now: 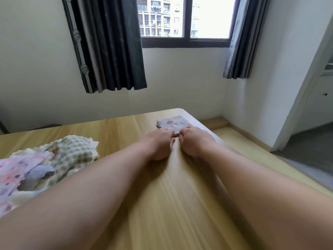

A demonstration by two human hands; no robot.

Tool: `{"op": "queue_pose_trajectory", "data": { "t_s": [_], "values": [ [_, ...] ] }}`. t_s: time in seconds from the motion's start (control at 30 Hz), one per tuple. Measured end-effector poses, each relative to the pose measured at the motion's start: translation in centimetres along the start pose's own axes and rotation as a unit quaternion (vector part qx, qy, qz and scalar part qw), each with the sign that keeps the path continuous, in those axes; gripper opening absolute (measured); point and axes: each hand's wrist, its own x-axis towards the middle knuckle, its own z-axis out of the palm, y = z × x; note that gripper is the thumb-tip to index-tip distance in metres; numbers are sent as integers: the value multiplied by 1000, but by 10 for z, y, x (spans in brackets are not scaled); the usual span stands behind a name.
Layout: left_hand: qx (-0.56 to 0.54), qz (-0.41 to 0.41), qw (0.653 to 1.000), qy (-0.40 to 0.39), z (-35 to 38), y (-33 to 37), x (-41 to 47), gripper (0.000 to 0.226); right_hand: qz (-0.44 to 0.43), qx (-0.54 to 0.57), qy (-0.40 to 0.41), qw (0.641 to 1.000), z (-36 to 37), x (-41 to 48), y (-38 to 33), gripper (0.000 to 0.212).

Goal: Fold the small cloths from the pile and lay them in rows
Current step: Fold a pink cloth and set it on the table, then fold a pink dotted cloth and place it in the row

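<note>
A small folded cloth (173,123), pale grey with an orange dot, lies flat near the far right corner of the wooden table (115,134). My left hand (158,141) and my right hand (193,141) sit side by side at its near edge, fingers curled and pinching that edge. The fingertips are partly hidden under the knuckles. A pile of unfolded cloths (45,163), one green-checked and one pink and purple, lies at the left of the table.
The table's right edge runs close beside my right arm, with wooden floor (239,139) below it. A white wall, a window and dark curtains (111,44) stand behind the table. A doorway opens at the far right.
</note>
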Motion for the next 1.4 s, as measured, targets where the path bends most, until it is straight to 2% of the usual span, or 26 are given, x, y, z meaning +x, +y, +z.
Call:
{"op": "queue_pose_trajectory", "data": {
  "t_s": [0.2, 0.4, 0.67, 0.8, 0.9, 1.03, 1.1, 1.3, 1.4],
  "values": [
    [22, -22, 999, -7, 6, -8, 41, 50, 20, 25, -9, 999, 13, 41, 10, 47],
    [12, -58, 998, -29, 6, -13, 62, 55, 20, -1, -44, 999, 13, 70, 12, 55],
    [17, -67, 997, -37, 9, -13, 72, 60, 54, 47, -54, 996, 21, 80, 12, 56],
    [19, -60, 997, -32, 8, -13, 67, 60, 51, 67, -30, 996, 23, 76, 14, 54],
    [8, -87, 996, -1, 7, -11, 57, 57, 48, 90, -14, 995, 21, 64, 13, 54],
    [-32, -149, 988, 8, -3, -4, 16, 44, 30, 111, 9, 993, -2, 27, 9, 49],
    [-50, -164, 985, 19, -12, 2, -17, 45, 10, 122, 28, 992, -18, 3, 1, 48],
    [-91, -156, 981, 67, -56, 21, -152, 53, -34, 177, 62, 982, -57, -102, -58, 41],
    [-95, -145, 979, 108, -62, 19, -225, 48, -74, 203, 88, 972, -69, -160, -97, 37]
  ]
}}
